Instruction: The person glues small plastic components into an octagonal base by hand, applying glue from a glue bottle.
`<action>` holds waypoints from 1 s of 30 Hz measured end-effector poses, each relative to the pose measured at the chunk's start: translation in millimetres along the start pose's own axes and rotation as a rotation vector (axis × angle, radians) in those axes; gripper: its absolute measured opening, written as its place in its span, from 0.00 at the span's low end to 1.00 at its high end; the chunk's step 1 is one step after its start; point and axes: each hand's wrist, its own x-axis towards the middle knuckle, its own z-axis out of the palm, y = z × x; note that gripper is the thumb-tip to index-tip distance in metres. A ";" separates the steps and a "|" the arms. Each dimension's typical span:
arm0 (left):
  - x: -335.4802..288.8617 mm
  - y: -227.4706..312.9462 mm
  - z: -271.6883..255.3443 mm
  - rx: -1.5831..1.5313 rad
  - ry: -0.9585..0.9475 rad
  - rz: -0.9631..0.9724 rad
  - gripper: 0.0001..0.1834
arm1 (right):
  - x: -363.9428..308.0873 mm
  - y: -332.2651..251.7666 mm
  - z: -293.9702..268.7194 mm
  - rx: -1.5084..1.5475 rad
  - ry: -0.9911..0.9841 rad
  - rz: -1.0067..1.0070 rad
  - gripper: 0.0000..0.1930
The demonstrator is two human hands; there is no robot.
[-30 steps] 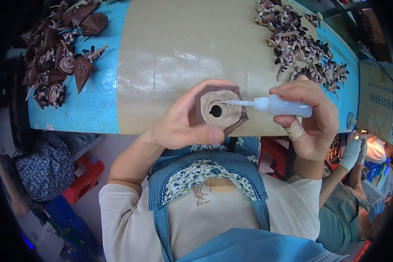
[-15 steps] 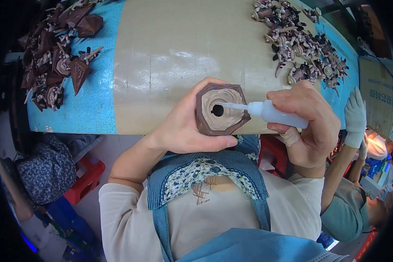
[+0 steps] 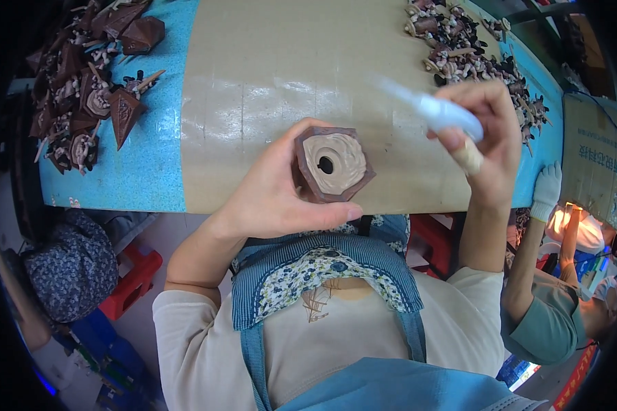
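My left hand [image 3: 275, 183] wraps round a brown, angular hollow piece [image 3: 334, 164] at the table's near edge. Its open side faces up, showing a beige ridged inside and a round dark hole. Up and to the right, my right hand [image 3: 490, 137] grips a small white squeeze bottle [image 3: 452, 115] with a thin nozzle. The nozzle is smeared by motion and points to the upper left, apart from the piece. A beige wrap covers part of my right thumb.
Brown faceted pieces with small figures [image 3: 82, 89] are heaped at the left of the table [image 3: 253, 61]. Many small figures [image 3: 459, 55] lie at the far right. A co-worker's white-gloved hand [image 3: 547, 192] is at the right edge. Red stools [image 3: 134, 281] stand below.
My right hand has lifted the bottle up and away from the piece; its nozzle was over the hole before. The left hand has shifted slightly left with the piece. The co-worker's gloved hand has lowered.
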 end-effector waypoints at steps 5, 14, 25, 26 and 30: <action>-0.7 16.3 -5.6 0.645 0.202 -0.026 0.40 | 51.3 44.0 17.3 0.201 0.024 -0.031 0.24; 10.6 13.2 -9.4 0.991 0.360 0.484 0.39 | 108.4 86.6 38.8 -0.438 0.040 -0.065 0.18; 33.7 -3.9 11.8 0.669 0.494 0.790 0.34 | 109.4 35.6 -24.5 -1.376 0.040 0.089 0.24; 37.2 -7.5 14.0 0.677 0.503 0.788 0.34 | 109.5 28.7 -21.8 -1.289 0.023 0.167 0.24; 40.8 -17.0 15.8 0.614 0.492 0.798 0.36 | 96.0 33.5 -19.1 -1.153 -0.030 0.160 0.21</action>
